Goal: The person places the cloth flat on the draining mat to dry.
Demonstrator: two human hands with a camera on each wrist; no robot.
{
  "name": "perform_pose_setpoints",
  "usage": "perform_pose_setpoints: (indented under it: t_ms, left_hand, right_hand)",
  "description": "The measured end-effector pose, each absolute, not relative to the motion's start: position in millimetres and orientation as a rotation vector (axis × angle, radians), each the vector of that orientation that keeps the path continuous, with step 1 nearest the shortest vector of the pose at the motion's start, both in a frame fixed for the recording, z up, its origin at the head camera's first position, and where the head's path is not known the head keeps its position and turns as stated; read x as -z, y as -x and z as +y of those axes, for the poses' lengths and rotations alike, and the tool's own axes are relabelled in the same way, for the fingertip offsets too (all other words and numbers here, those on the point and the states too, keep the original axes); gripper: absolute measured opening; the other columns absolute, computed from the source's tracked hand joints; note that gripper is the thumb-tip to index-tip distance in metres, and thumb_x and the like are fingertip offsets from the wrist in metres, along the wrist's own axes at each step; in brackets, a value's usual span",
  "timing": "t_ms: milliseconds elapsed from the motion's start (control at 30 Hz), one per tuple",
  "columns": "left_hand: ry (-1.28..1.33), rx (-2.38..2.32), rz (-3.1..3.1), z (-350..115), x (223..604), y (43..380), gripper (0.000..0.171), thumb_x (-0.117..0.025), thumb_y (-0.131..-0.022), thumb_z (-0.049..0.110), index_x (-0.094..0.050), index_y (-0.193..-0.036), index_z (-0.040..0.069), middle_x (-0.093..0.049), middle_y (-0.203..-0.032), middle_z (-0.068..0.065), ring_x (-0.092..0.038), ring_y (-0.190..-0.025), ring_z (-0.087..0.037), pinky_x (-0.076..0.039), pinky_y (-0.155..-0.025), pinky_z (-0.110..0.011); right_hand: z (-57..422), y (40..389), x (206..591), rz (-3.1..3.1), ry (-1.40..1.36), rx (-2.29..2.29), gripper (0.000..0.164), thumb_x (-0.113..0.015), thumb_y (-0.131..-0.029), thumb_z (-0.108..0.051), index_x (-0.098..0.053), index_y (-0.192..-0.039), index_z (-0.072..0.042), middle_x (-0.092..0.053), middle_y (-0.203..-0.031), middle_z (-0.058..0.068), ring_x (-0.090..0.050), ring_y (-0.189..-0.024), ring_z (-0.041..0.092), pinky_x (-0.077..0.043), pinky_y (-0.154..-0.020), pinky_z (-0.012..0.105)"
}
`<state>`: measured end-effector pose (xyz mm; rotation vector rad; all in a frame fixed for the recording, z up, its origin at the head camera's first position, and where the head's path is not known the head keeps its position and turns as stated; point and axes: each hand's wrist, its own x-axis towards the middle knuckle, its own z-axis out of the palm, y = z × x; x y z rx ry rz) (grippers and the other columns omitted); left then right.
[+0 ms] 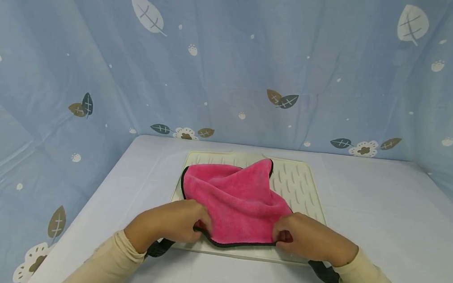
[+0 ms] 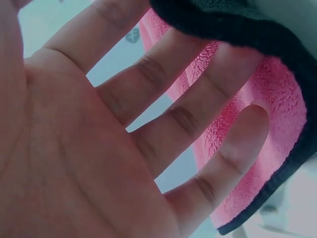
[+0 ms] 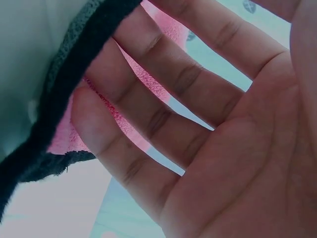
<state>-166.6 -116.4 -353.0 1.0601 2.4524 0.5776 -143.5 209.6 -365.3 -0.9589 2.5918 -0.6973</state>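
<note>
A pink plush towel (image 1: 237,205) with black edging lies rumpled over a cream ridged mat (image 1: 297,183), one corner peaking at the back. My left hand (image 1: 187,221) pinches the towel's near edge at the left. At the right end of that same edge, my right hand (image 1: 303,236) grips it. In the left wrist view, the fingers (image 2: 188,121) reach across the towel's pink face (image 2: 277,94), and their tips partly go behind the black edging. The right wrist view shows fingers (image 3: 158,119) similarly tucked at the dark edging (image 3: 64,94); a greyish underside shows there. Both thumbs' contact is hidden.
The mat lies on a white-covered table (image 1: 366,207). A blue curtain (image 1: 233,61) with leaf and flower prints hangs behind and at the sides. Dark straps (image 1: 324,272) show beneath both wrists, by the beige sleeves (image 1: 372,280).
</note>
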Motion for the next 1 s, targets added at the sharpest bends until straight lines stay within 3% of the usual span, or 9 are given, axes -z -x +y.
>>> perform_pose_setpoints:
  t_ms: [333,733,1000]
  left_hand:
    - [-1.026,-0.614,2.446,-114,356,166,0.011,-0.072,-0.088,0.015,-0.079,-0.084,0.023,-0.065,-0.072,0.019,-0.057,-0.069,0.001,-0.051,-0.069,-0.018]
    - [-0.981,-0.641,2.424,-113,358,168,0.007,-0.079,-0.084,0.015,-0.080,-0.088,0.021,-0.069,-0.077,0.018,-0.060,-0.074,0.002,-0.052,-0.072,-0.018]
    - [-1.005,-0.597,2.474,-111,365,169,0.011,-0.080,-0.081,0.014,-0.075,-0.082,0.024,-0.064,-0.078,0.015,-0.058,-0.076,-0.002,-0.049,-0.071,-0.019]
  right_hand:
    - [211,144,368,2.587,0.975,0.716,0.016,-0.076,-0.084,-0.008,-0.075,-0.084,-0.024,-0.061,-0.076,-0.018,-0.053,-0.071,-0.001,-0.050,-0.066,0.020]
    - [211,146,369,2.566,0.955,0.737,0.013,-0.078,-0.083,-0.011,-0.075,-0.085,-0.023,-0.061,-0.077,-0.018,-0.054,-0.072,0.000,-0.050,-0.066,0.020]
    - [211,147,373,2.562,0.947,0.739,0.013,-0.080,-0.081,-0.011,-0.071,-0.081,-0.021,-0.058,-0.074,-0.016,-0.054,-0.072,0.004,-0.049,-0.065,0.020]
